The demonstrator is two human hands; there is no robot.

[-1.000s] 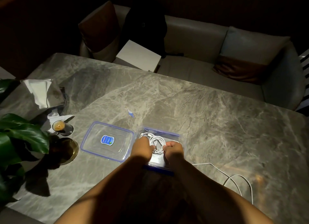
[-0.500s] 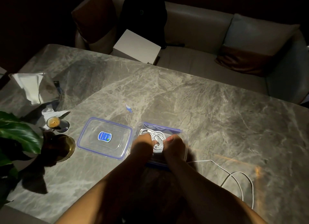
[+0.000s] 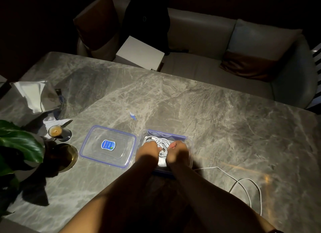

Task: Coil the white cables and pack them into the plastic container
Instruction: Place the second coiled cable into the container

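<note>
- You are reaching both forearms forward from the near table edge; the loose white cable (image 3: pixel 246 185) is lying uncoiled on the grey marble table (image 3: pixel 225 128), near your right forearm and well right of the container.
- You are working both hands inside the clear plastic container with blue rim (image 3: pixel 190 145), just ahead of you.
- Your left hand (image 3: pixel 147 151) is curling its fingers over the left side of the coiled white cable bundle (image 3: pixel 162 144); it appears to be gripping or pressing the loops, though the fingertips are hidden.
- Your right hand (image 3: pixel 178 150) is curling onto the bundle's right side, likewise holding it down.
- The bundle is sitting between your two hands, inside the container, its connector ends pointing toward you.
- Judgement: one cable is being seated; the loose one is not yet coiled. It is lying to the right of your fingers, running roughly left to right before looping, so your right hand is the nearer.
- The clear rectangular lid with blue sticker (image 3: pixel 107 145) is lying flat just left of the container.
- Farther left, a small glass of brown drink (image 3: pixel 55 131) is standing near crumpled white paper (image 3: pixel 33 95).
</note>
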